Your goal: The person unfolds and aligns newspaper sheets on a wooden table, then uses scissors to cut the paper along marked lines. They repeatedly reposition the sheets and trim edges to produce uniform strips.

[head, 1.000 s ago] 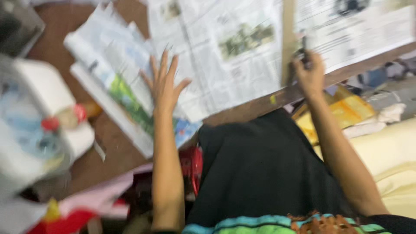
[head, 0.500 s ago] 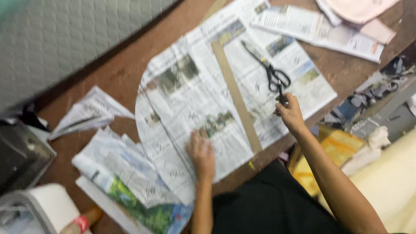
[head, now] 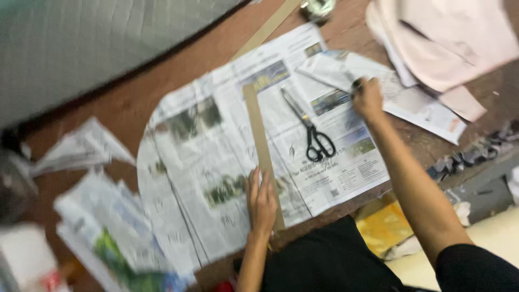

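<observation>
A large sheet of printed newspaper (head: 216, 162) lies spread on the brown wooden table (head: 124, 108); the left hand (head: 261, 201) rests flat, fingers extended, on the lower end of a long tan cardboard strip (head: 258, 130) laid across it. Black-handled scissors (head: 311, 130) lie just right of the strip, untouched. Further right, the right hand (head: 367, 97) is closed around a small dark object, too blurred to identify.
</observation>
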{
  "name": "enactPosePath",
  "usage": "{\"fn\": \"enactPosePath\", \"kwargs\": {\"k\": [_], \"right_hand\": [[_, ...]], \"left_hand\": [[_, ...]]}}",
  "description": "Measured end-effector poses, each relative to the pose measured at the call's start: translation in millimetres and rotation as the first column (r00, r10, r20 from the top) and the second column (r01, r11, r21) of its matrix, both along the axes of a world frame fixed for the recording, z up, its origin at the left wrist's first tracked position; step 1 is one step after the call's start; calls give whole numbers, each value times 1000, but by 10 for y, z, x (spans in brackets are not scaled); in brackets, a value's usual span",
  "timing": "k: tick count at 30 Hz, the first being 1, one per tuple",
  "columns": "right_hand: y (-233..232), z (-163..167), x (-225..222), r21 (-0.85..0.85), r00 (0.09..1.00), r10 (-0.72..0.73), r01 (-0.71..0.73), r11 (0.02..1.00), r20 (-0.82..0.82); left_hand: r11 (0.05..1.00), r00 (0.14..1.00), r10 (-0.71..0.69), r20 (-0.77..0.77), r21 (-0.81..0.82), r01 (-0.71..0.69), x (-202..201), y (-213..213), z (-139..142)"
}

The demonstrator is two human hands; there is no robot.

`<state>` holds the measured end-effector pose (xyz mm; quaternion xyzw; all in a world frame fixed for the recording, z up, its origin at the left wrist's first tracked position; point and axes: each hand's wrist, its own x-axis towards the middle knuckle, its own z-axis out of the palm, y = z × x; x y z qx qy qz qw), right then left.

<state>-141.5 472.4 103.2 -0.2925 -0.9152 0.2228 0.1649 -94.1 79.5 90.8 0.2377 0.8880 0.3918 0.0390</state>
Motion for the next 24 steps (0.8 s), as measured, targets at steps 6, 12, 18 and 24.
{"fn": "enactPosePath", "kwargs": {"k": [6, 12, 18, 24], "right_hand": [[290, -197, -649, 445, 945, 307, -230, 865, -109], [211, -493, -463, -103, 861, 481, -500, 860, -166], [-404, -679, 289, -61, 897, 365, -390, 919, -248], [-1119, -720, 910, -41, 931, 365, -365, 930, -2]], "left_hand": [[987, 989, 145, -18, 75, -143, 239, -90, -91], [881, 881, 467, 80, 40, -471, 784, -641, -79], [690, 703, 711, -37, -160, -706, 1115, -1210, -43], [673, 664, 739, 113, -58, -738, 1137, -1389, -24]]}}
